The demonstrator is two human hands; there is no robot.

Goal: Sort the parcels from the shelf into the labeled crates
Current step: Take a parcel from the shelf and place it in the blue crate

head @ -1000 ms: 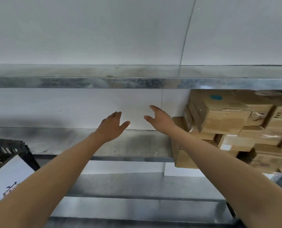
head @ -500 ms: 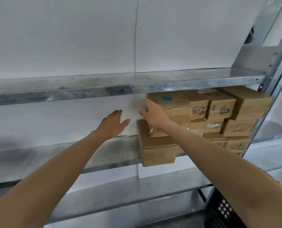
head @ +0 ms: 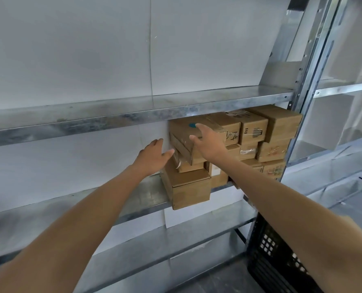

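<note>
**A:** Wide view: the galvanised shelving rack (head: 70, 123) fills the frame. Its middle board carries a stack of cardboard parcels (head: 260, 134), several layers high and packed against the right upright.

**B:** Lower right, beside the rack, there's a black perforated crate (head: 269, 256). Only its wall shows, so I cannot tell what's inside.

**A:** The bottom-left carton (head: 188, 187) overhangs the board's front edge. Above it, at the left end of the top layer, is the top parcel (head: 182, 132).

**B:** The right hand (head: 207, 144) lies on it, fingers straight over the top and thumb on the front face, with no closed grasp. The left hand (head: 152, 157) is released and flat, thumb tip just beside the stack's left side.

**A:** A teal sticker (head: 192, 125) peeks out at the right fingertips.
</note>
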